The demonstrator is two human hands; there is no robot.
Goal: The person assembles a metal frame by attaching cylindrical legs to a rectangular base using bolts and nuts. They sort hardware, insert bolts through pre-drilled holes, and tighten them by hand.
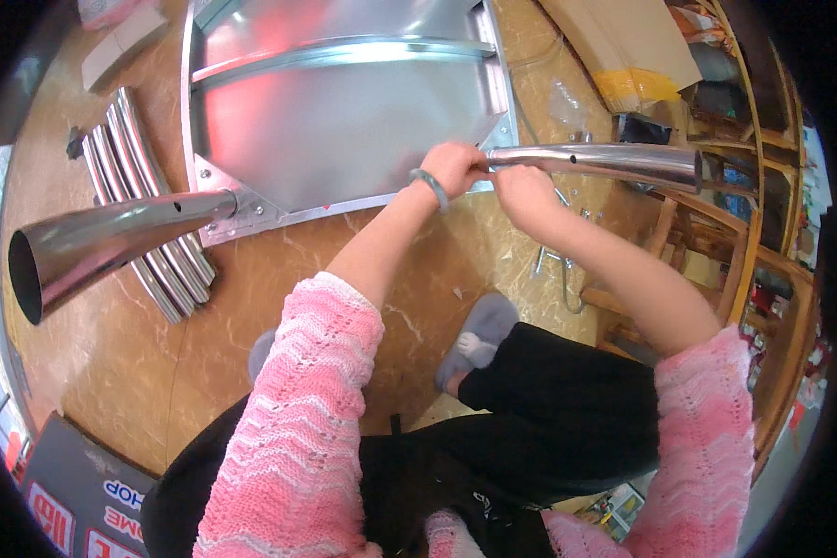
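Observation:
A large shiny metal panel (344, 139) with raised edges and a cross rib lies underside up in front of me. From its near right corner sticks out a chrome tube leg (614, 160) with a small hole in its side. My left hand (458, 170), a bracelet at its wrist, is closed at the joint of leg and corner. Close beside it, my right hand (528, 200) is also closed, fingertips at the leg's base. What the fingers pinch is hidden. A second chrome leg (121, 242) stands out from the bolted left corner plate (228, 200).
Several chrome tubes (149, 205) lie on the brown marbled floor (251, 372) at the left. Thin bent metal rods (567, 274) rest near the right leg. A cardboard box (623, 46) and wooden shelving (749, 232) stand at the right. A dark printed box (88, 484) sits lower left.

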